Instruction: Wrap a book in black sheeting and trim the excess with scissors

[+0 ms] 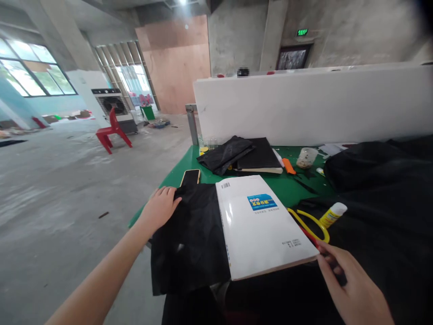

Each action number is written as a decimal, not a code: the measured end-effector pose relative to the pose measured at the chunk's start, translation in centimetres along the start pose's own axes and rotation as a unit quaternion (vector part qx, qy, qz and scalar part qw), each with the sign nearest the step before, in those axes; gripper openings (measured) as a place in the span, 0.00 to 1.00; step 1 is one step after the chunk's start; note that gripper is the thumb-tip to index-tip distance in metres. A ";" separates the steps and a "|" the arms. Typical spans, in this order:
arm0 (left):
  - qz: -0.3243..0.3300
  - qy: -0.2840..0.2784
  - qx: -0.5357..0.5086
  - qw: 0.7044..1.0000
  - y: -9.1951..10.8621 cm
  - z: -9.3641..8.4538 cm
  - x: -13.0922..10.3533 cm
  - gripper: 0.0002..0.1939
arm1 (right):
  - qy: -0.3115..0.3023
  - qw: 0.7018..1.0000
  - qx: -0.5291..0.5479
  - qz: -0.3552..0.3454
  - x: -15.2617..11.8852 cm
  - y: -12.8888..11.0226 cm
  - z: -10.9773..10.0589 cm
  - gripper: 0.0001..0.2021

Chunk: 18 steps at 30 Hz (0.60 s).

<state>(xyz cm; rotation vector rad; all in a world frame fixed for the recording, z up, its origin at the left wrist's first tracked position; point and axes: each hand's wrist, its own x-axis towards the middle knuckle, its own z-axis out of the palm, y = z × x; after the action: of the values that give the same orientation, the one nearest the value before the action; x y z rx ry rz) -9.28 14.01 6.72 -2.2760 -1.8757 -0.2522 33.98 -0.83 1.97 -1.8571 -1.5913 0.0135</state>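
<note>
Book (265,230): lay near the near edge of the surface (185,161), long sides running away from the person. White cover up, blue panel toward the far end, its print upside down to the person.
Black cloth (196,234): spread from the book's left side to the surface's left edge, hanging past the near left corner. Couldn't tell how far it ran under the book.
Left grip (163,207): partly open, thumb apart from fingers, palm down on the black cloth at the left edge.
Right grip (353,277): thumb and fingertips close together, touching the book's near right corner. Couldn't tell if the corner was pinched.
Phone (191,177): by the left edge, just beyond the left grip.
Right of book: yellow loop (325,230) just beside it, glue stick (331,215) tilted next to that.
Far edge: folded cloth (223,154) partly over a black book (262,153); orange cutter (288,166), then jar (306,159) to the right.
Far right corner: cloth heap (375,164).
Behind: white partition (304,108) along the far edge.
Floor: red chair (113,131), well apart from the left edge.
</note>
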 end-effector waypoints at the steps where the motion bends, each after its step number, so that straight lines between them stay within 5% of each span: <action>1: 0.001 0.012 -0.025 1.000 1.6 -0.4 -1.1 0.17 | -0.007 1.000 0.002 0.010 0.0 0.3 0.0 0.20; 3: -0.026 0.023 -0.194 0.980 5.4 -1.0 -3.9 0.17 | -0.036 0.999 0.004 0.034 0.1 0.9 0.2 0.19; 6: -0.052 -0.180 -0.456 0.870 10.9 -0.7 -8.2 0.18 | -0.084 0.994 -0.001 0.066 0.2 1.2 0.4 0.19; 8: -0.079 -0.220 -0.495 0.837 13.3 0.1 -10.3 0.16 | -0.086 0.994 -0.028 0.063 0.3 1.2 0.5 0.20; 10: -0.122 -0.226 -0.561 0.787 14.6 1.1 -11.5 0.16 | -0.042 0.996 -0.076 0.027 0.4 0.9 0.6 0.22; 13: -0.186 -0.238 -0.684 0.664 15.0 2.2 -11.8 0.21 | 0.048 0.989 -0.089 -0.107 0.6 0.0 1.1 0.23; 15: -0.228 -0.237 -0.728 0.602 14.9 2.1 -11.3 0.21 | 0.048 0.976 -0.059 -0.204 0.7 -0.9 1.6 0.20; 18: -0.268 -0.228 -0.755 0.554 14.9 1.0 -9.9 0.21 | -0.009 0.963 -0.038 -0.267 0.6 -2.3 2.5 0.17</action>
<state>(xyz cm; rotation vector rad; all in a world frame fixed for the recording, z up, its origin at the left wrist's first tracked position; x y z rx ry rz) 3.50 2.02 2.83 -2.2260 -3.3226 -2.4230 31.06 0.97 1.46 -1.4283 -2.0809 -0.2723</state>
